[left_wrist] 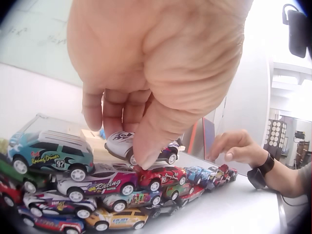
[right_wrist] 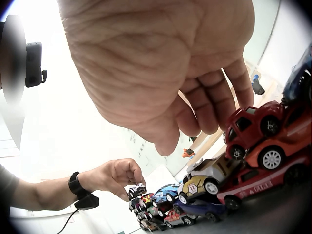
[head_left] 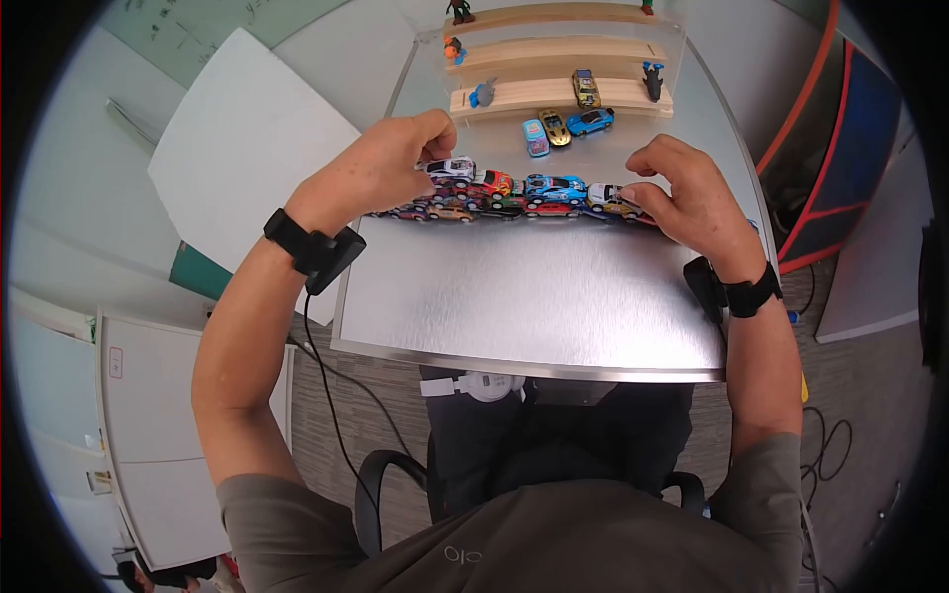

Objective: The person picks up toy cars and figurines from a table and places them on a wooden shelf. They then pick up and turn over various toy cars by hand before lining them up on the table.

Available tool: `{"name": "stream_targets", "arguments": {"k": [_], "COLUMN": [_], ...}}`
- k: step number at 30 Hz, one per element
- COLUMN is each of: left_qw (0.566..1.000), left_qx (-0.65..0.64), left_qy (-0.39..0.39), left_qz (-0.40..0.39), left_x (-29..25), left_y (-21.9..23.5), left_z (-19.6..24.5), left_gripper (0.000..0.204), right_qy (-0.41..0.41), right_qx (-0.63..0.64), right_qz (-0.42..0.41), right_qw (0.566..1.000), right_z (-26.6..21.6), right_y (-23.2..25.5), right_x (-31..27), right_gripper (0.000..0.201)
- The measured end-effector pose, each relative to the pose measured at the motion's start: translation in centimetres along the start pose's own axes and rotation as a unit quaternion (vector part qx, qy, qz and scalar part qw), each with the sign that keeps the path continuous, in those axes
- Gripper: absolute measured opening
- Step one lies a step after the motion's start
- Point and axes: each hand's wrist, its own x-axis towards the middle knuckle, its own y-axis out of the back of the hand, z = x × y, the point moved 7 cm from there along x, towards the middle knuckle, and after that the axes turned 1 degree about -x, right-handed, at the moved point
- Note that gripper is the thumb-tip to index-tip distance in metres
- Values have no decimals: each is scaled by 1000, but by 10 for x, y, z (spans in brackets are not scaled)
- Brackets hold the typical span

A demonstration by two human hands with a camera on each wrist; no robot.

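My left hand pinches a white toy car with purple markings between thumb and fingers, at the top of a long stack of toy cars. Just below it sit a red toy car and a purple-and-white racing car; a teal toy car stands on the stack alongside. At the stack's other end, my right hand hovers with loosely bent fingers, thumb apart, holding nothing. Its fingertips overlap a dark red toy car in the right wrist view, near a white-and-gold car.
Behind the stack stands a stepped wooden rack bearing small figures and a yellow car. In front of the rack lie a blue car, a gold-and-black car and a light blue car. The metal table ends near my lap.
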Motion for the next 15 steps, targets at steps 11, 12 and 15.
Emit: {"name": "stream_targets", "arguments": {"k": [11, 12, 15], "left_qw": [1000, 999, 999], "left_qx": [19, 25, 16], "left_qy": [-7, -18, -32], "left_qz": [-12, -8, 10], "left_x": [2, 2, 0], "left_y": [-6, -5, 3], "left_z": [-6, -5, -7], "left_gripper": [37, 39, 41], "right_qy": [-12, -14, -13], "right_qx": [-1, 1, 6], "right_qz": [-9, -10, -5], "right_qw": [1000, 1000, 1000], "right_z": [-2, -1, -2], "right_y": [0, 0, 0], "right_x": [0, 0, 1], "right_gripper": [24, 24, 23]}}
